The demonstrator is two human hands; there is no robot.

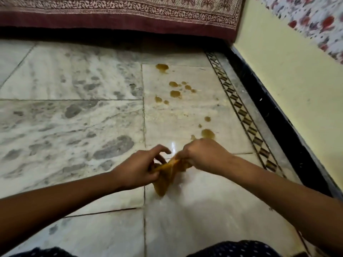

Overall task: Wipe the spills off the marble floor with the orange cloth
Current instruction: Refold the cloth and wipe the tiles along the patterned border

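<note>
1. The orange cloth (167, 175) looks light, soft and floppy. It bunches and sags, so it will fold to any shape and needs no firm squeeze. I would guess it is a little damp, though that is hard to tell.
2. The left hand (141, 167) pinches one end of the cloth, thumb below and some fingers loosely spread above. The right hand (202, 156) is closed round the other end.
3. The cloth is stretched between the two hands, just above the marble floor (74, 117), and its loose middle droops down toward the person, seeming to touch the tile.
4. The spills (174, 89), brownish-yellow drops, lie beyond the hands. The nearest puddle (208, 134) is just past the right knuckles, and the rest are scattered farther off toward the patterned hanging cloth (118, 13).
5. Best taken wadded into one palm, I think, so a flat pad meets the floor.
</note>
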